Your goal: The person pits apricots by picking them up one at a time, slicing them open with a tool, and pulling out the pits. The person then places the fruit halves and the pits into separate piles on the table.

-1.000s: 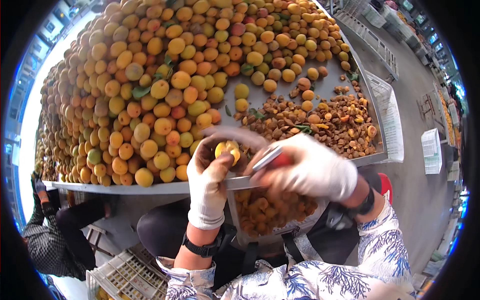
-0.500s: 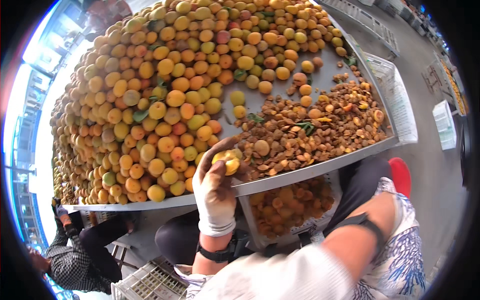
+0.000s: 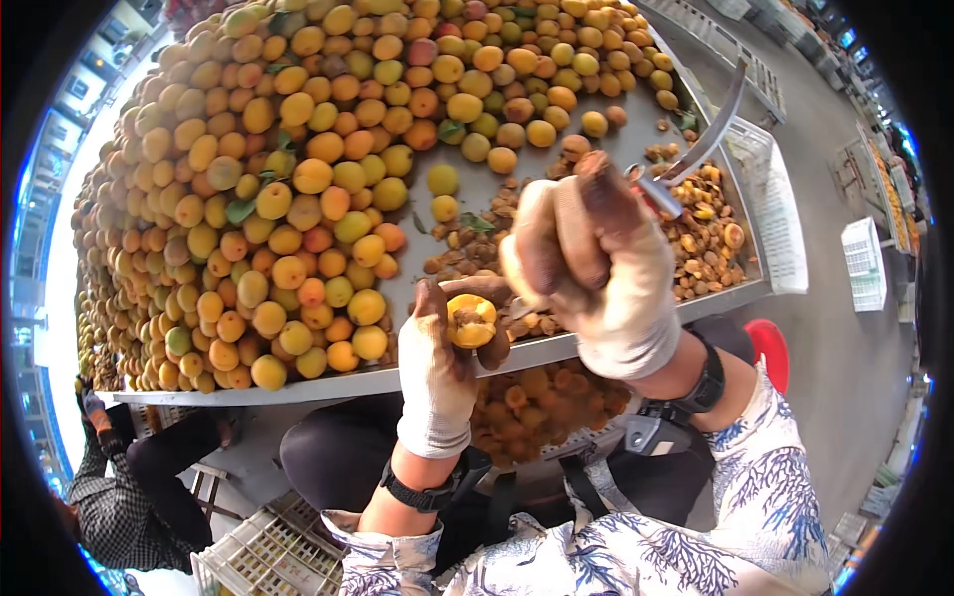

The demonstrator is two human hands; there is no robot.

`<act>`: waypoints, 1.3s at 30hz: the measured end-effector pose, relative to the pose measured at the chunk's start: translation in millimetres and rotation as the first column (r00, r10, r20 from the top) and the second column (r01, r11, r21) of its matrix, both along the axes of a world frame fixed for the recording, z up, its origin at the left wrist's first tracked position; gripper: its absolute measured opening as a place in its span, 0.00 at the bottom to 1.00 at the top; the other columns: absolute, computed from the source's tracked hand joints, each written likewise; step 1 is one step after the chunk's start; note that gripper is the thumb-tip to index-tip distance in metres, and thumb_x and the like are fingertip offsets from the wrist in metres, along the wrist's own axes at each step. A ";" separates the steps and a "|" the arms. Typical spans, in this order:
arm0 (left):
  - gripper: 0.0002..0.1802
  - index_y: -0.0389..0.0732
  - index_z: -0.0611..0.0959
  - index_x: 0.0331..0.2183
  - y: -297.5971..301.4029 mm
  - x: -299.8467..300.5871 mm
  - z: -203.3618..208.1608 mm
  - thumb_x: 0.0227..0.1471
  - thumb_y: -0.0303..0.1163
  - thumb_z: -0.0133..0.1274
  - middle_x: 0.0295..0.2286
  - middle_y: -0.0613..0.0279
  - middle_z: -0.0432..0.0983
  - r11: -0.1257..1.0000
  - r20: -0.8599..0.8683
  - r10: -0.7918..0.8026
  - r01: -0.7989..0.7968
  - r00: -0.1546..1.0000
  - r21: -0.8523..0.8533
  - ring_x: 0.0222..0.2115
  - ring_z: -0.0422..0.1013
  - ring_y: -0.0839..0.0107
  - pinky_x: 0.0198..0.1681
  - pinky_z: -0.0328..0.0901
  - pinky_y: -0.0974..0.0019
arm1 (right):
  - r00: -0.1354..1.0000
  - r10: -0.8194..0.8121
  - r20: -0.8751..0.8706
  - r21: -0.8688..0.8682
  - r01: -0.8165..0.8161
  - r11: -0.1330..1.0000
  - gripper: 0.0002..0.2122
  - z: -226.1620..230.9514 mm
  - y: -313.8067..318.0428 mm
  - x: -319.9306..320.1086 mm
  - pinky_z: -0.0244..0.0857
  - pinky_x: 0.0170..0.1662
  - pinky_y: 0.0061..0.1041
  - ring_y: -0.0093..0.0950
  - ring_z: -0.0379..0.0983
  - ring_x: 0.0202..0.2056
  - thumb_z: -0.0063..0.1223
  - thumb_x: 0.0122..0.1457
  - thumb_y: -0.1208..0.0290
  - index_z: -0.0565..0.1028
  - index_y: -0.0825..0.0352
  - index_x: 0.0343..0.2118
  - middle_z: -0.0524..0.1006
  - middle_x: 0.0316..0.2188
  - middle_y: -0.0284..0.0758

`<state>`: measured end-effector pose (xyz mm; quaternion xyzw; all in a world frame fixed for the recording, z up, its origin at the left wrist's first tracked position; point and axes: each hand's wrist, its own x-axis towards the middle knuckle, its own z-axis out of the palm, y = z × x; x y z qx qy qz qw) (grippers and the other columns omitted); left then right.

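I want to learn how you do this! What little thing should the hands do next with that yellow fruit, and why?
Probably bring the right hand down so the knife meets the apricot. The left hand holds the fruit up over the table edge, apparently cut open, while the blade points up and away from it. The brown pits heaped on the table suggest the stone comes out next.

Knife [image 3: 696, 149] handle buried inside the right hand [image 3: 596, 268]; crate of fruit [image 3: 537, 417] below the counter [image 3: 328, 382] mostly hidden by that wrist.
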<state>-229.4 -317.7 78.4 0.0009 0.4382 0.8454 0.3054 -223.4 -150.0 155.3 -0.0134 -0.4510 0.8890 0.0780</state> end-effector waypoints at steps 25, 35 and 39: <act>0.33 0.33 0.76 0.33 41.9 13.8 -12.9 0.66 0.57 0.38 0.25 0.69 0.67 0.681 -0.636 0.160 -0.551 0.755 -0.482 0.27 0.59 0.78 0.31 0.58 0.70 | 0.982 -0.168 0.089 0.025 0.166 0.986 0.25 -33.9 -21.9 -9.3 0.53 0.20 0.22 0.22 0.59 0.15 0.47 0.65 0.50 0.63 0.62 0.16 0.67 0.15 0.33; 0.29 0.33 0.78 0.45 32.6 1.3 -18.5 0.66 0.53 0.42 0.36 0.64 0.78 0.883 -0.202 0.102 -0.183 0.974 -0.433 0.35 0.72 0.79 0.39 0.67 0.73 | 0.928 -0.059 0.368 -0.406 0.217 0.888 0.20 -39.6 -17.4 -16.6 0.51 0.22 0.22 0.22 0.55 0.17 0.44 0.66 0.58 0.58 0.60 0.17 0.64 0.19 0.31; 0.26 0.33 0.79 0.43 44.8 0.8 -6.2 0.67 0.49 0.41 0.34 0.65 0.78 0.937 0.022 0.171 -0.155 0.985 -0.312 0.31 0.72 0.77 0.35 0.68 0.69 | 0.987 0.007 0.163 -0.373 0.055 0.926 0.18 -56.8 -3.4 -14.2 0.51 0.24 0.23 0.21 0.49 0.16 0.41 0.64 0.59 0.59 0.59 0.18 0.62 0.19 0.30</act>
